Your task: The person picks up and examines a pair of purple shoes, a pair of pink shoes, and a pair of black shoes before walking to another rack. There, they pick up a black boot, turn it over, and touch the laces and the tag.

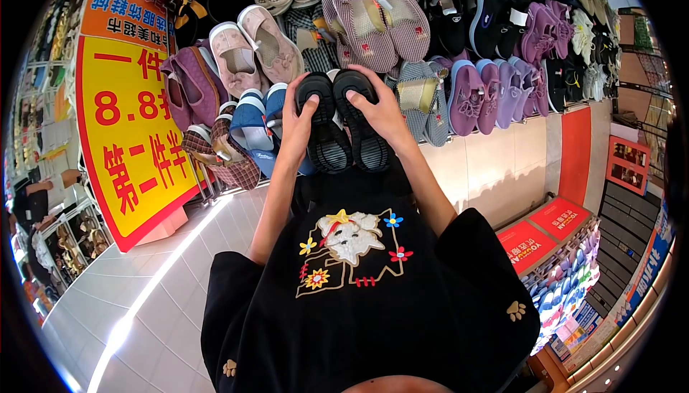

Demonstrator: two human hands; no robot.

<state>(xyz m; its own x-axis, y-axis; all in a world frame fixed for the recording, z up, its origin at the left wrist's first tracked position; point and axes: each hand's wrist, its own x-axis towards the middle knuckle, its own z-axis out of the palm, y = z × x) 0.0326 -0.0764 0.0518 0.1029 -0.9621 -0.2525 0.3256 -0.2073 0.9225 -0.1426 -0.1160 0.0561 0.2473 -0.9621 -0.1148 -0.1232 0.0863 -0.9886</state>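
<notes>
A pair of black shoes (344, 124) is held up in front of my chest, the ridged black soles facing me. My left hand (296, 117) grips the shoe on the left, its thumb pressed on the sole. Around the other shoe my right hand (379, 109) is closed, thumb also on the sole. Just left of my left hand lie blue open-toed shoes (251, 122), with pink shoes (235, 61) above them. Striped slippers (423, 99) are right beside my right hand, and checked slippers (373, 23) lie above. The far sides of the held shoes are hidden.
A sloping shoe rack runs across the top, with purple shoes (470, 95) on the right. A yellow and red sign (129, 117) stands at the left. Red boxes (545, 231) top a shoe display at the lower right. Tiled floor (136, 307) shows at the lower left.
</notes>
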